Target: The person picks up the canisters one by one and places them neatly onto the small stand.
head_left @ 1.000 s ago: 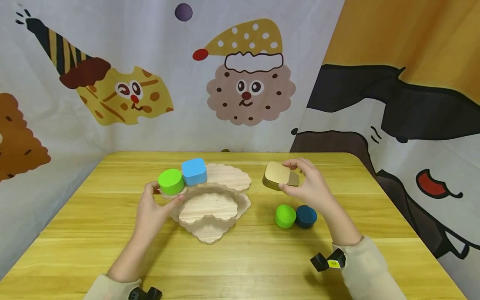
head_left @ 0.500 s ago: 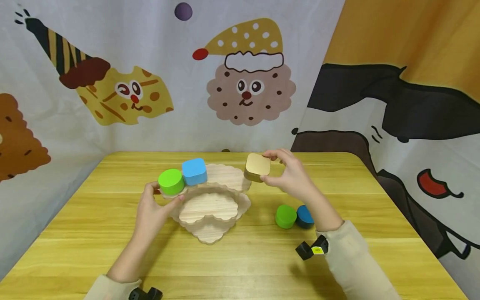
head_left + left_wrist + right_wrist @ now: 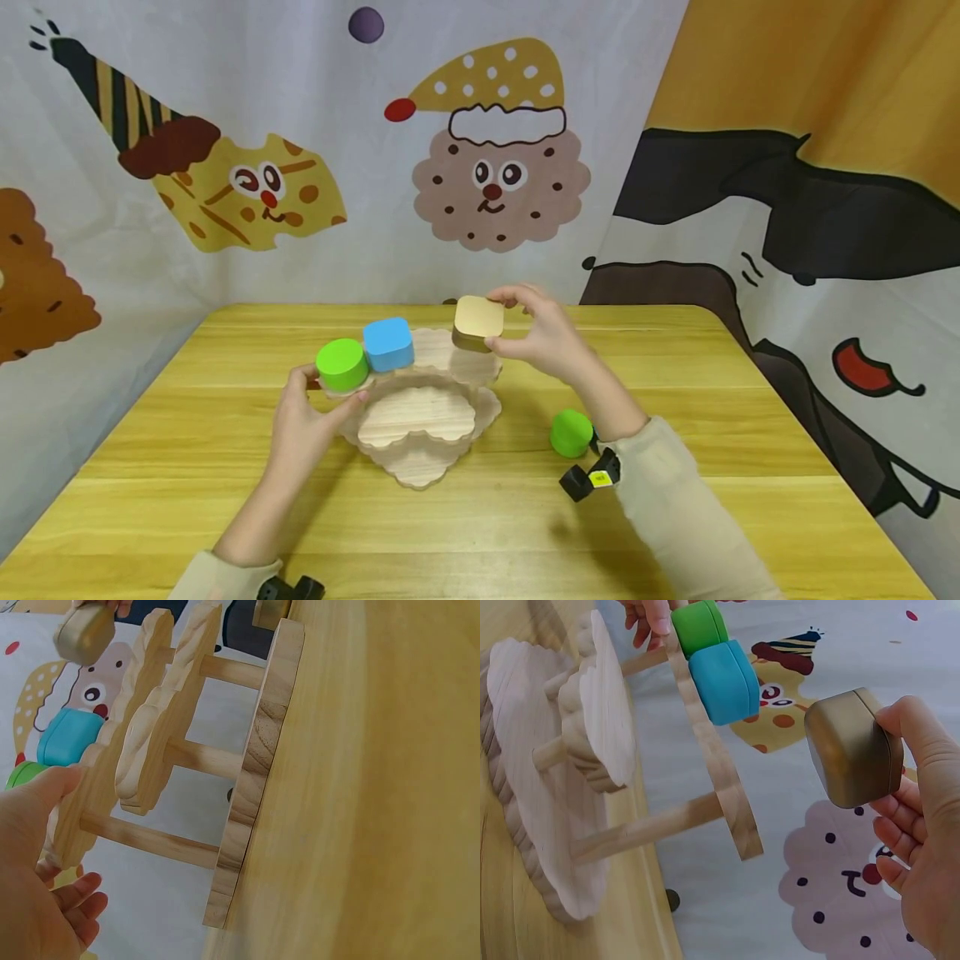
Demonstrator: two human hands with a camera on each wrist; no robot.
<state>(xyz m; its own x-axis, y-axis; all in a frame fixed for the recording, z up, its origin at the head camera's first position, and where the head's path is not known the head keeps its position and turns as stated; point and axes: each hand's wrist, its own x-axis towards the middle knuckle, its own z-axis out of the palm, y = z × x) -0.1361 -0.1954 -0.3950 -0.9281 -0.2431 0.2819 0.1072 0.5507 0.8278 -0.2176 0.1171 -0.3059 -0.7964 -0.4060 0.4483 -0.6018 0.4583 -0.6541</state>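
Note:
My left hand (image 3: 311,425) grips the left end of the top shelf of a tiered wooden stand (image 3: 416,414) with scalloped edges. On that shelf, a round green tin (image 3: 342,364) stands by my left thumb, with a rounded-square blue tin (image 3: 388,343) to its right. My right hand (image 3: 543,333) pinches a rounded-square gold tin (image 3: 478,317) between thumb and fingers. In the head view the gold tin overlaps the shelf's right end; the right wrist view shows a gap between this tin (image 3: 853,748) and the shelf (image 3: 727,780).
Another round green tin (image 3: 572,433) stands on the wooden table (image 3: 465,533), right of the stand. The right forearm hides the dark blue tin beside it. In the left wrist view, part of a gold-brown block (image 3: 270,611) shows beyond the stand's base. A cartoon-printed curtain (image 3: 300,83) hangs behind.
My right hand has carried the gold tin leftward and slightly up, from right of the stand to the top shelf's right end. The left hand and the stand have stayed put.

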